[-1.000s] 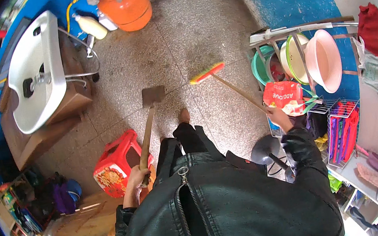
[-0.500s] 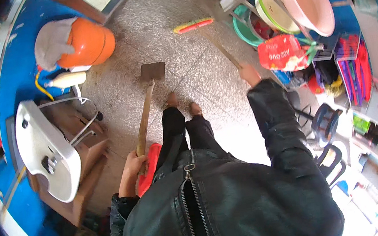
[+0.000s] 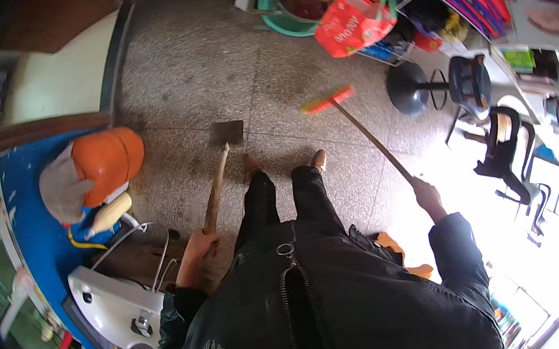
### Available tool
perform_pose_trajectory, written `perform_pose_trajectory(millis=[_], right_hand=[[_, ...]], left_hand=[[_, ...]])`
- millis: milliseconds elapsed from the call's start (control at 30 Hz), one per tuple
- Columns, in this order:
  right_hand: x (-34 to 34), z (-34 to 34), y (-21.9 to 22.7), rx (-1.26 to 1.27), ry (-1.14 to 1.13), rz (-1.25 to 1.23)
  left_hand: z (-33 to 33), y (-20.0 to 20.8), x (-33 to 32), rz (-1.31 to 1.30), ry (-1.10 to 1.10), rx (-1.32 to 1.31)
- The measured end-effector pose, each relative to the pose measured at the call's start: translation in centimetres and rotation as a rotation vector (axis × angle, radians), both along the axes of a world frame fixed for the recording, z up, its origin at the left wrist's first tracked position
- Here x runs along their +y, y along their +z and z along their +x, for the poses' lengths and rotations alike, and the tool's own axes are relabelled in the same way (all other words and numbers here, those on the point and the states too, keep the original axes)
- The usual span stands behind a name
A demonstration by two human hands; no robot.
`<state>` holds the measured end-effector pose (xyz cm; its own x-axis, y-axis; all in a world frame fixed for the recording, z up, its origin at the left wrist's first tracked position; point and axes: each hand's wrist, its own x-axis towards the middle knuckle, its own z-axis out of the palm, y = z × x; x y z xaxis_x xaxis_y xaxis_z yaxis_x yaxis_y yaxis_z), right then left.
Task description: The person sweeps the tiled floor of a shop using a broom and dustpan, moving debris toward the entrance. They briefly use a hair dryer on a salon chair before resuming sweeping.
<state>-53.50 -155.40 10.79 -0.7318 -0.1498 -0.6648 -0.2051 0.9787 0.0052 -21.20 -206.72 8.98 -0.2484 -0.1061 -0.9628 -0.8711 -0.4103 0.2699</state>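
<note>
My left hand (image 3: 195, 249) grips the wooden handle of a long dustpan (image 3: 226, 135), whose grey metal pan rests on the speckled floor ahead of my feet. My right hand (image 3: 427, 192) is closed around the wooden stick of a broom (image 3: 327, 100) with an orange and yellow-green head, held out to the front right, its head touching the floor. My black trousers and brown shoes (image 3: 319, 161) stand between the two tools. A black jacket fills the lower picture.
An orange barrel with a white cover (image 3: 105, 161) and a white washbasin (image 3: 110, 306) stand at my left by a blue wall. A rack with basins and a red bag (image 3: 348, 23) is ahead right. Black stools (image 3: 469, 82) stand at right.
I have turned, so the view has swung: barrel and basin now lie lower left, the rack upper right. The broom head now sits closer to the dustpan. Both hands kept their grips.
</note>
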Motion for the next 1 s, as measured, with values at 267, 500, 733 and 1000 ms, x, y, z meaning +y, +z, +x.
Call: perform_pose_trajectory(millis=[267,500,733,1000], right_hand=[[-11.9,-9.5,-9.6,0.057,0.003,-0.178],[1.7,-13.6,-13.7,0.032,-0.159,-0.164],[26.3,-6.7,-13.2,0.078,-0.394,-0.158],[31.2,-3.4,-2.0,0.018,-0.422,-0.085]], left_hand=[[-5.5,-0.5,4.2,-0.194,-0.294,-0.057],[-11.5,0.8,11.2,-0.198,-0.337,-0.065],[-18.2,0.6,17.6,-0.010,-0.316,-0.071],[-19.0,-0.1,21.4,0.106,-0.347,-0.039]])
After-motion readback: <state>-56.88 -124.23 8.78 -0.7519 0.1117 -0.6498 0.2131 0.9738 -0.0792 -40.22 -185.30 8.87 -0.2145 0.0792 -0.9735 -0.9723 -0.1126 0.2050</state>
